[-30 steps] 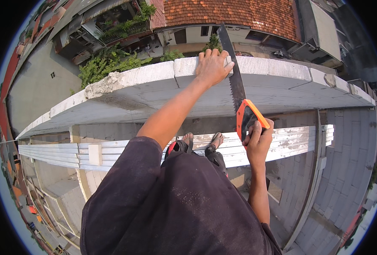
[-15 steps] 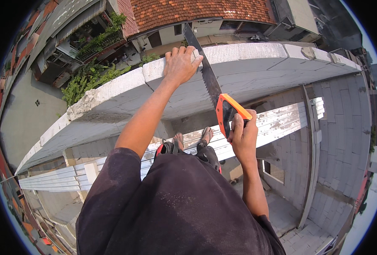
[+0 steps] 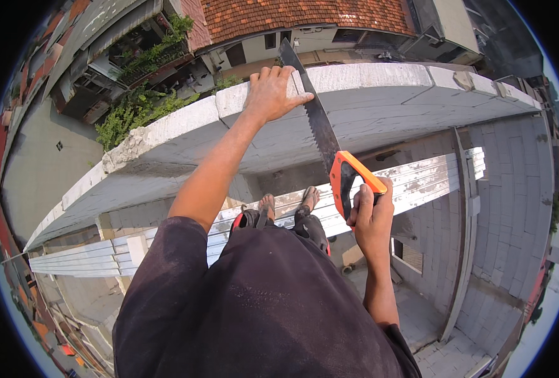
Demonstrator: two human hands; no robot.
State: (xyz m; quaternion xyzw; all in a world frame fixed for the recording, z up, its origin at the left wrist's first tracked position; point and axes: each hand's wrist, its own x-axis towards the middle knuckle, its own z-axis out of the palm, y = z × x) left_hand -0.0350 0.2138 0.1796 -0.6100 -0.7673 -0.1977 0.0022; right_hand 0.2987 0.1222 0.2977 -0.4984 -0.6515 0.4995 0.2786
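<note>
My right hand [image 3: 372,211] is wrapped round the orange and black handle of a hand saw [image 3: 320,129]. The toothed blade slants away to the upper left and crosses the top of a pale block wall [image 3: 368,77], its tip showing beyond the far side. My left hand [image 3: 273,94] lies on top of the wall, just left of the blade. Its fingers reach toward the far edge, and the outstretched thumb points to the blade, seemingly against it. How deep the blade sits in the block cannot be made out.
Below, my bare feet [image 3: 308,198] stand on long ribbed metal planks [image 3: 412,183]. An upright post [image 3: 463,233] rises at the right, before another block wall [image 3: 506,201]. Past the wall lie a drop to a lane, green plants [image 3: 138,116] and a tiled roof [image 3: 305,16].
The saw and my right hand have come back toward me and a little to the right. My left hand stays on the wall top, its thumb stretched further toward the blade.
</note>
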